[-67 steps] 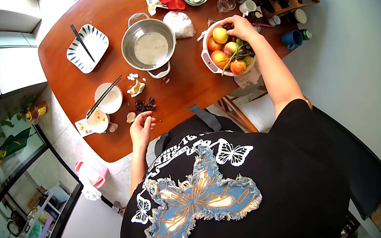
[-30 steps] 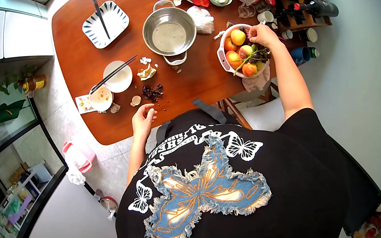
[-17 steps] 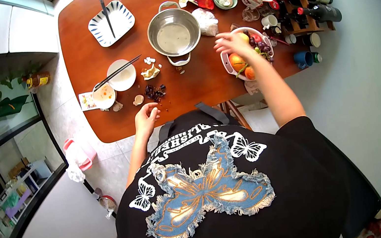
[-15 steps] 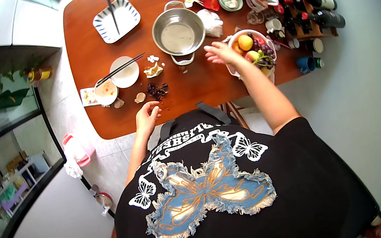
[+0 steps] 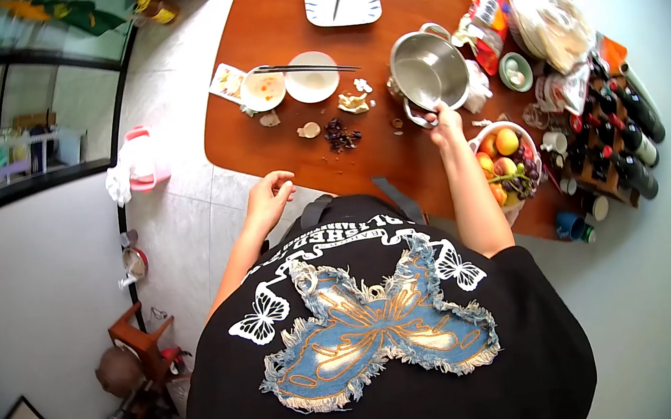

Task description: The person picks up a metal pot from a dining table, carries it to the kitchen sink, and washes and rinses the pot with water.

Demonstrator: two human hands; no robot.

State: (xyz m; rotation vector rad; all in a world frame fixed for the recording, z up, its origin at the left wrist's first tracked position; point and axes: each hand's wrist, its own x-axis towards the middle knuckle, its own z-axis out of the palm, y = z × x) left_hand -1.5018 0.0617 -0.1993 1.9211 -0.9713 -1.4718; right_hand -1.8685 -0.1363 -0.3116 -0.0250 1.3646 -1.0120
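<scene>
My right hand (image 5: pixel 446 125) is closed on the near loop handle of a steel pot (image 5: pixel 412 83). The pot, seen from above, looks slightly tilted; whether it touches the table cannot be told. Past the table's front left edge is my left hand (image 5: pixel 268 199), fingers loosely curled with a gap at the thumb and nothing held. Close by on the table lie a pile of dark grape-like scraps (image 5: pixel 340 135), a small pale round piece (image 5: pixel 309 130) and a crumpled tan wrapper (image 5: pixel 353 102). A basket of fruit (image 5: pixel 510 167) stands right of my right forearm.
Chopsticks (image 5: pixel 304 68) lie across a white bowl (image 5: pixel 314 84) and a bowl with orange bits (image 5: pixel 262 90). A square dish (image 5: pixel 318 3) is at the back. Right of the pot are a red packet (image 5: pixel 487 26), a green bowl (image 5: pixel 513 58) and racked wine bottles (image 5: pixel 636 175).
My right hand has gone from open beside the fruit basket to gripping the pot's near handle. The view has turned, shifting the table rightward. My left hand stays low and empty.
</scene>
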